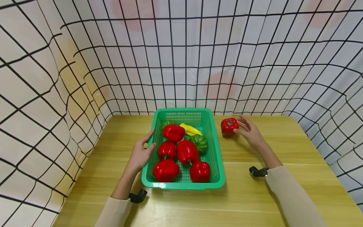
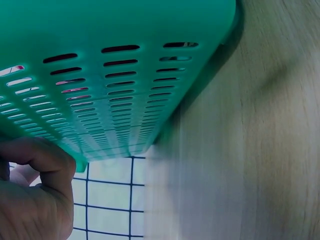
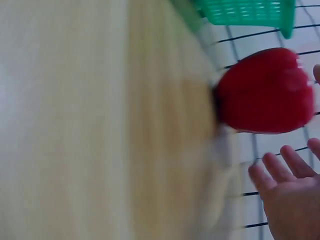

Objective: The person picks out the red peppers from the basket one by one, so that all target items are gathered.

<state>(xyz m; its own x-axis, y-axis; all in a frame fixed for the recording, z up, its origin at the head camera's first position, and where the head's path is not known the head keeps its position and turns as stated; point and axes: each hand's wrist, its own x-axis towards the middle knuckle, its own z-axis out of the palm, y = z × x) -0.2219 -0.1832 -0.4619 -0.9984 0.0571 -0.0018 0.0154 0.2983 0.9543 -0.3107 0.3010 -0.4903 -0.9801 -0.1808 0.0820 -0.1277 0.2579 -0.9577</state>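
While its stem (image 1: 230, 122) is green, the loose pepper (image 1: 227, 128) shines red

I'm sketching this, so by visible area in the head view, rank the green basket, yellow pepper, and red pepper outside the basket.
1. Green basket, clearly largest
2. Red pepper outside the basket
3. Yellow pepper, long but slim

"Where do we look from?"
"From the head, we face forward and down over the basket (image 1: 182, 185) and table (image 1: 244, 201)."
"And the wrist views?"
"Left, we look close along the basket's outside; right, low over the table toward a red pepper (image 3: 267, 92) our head view shares."
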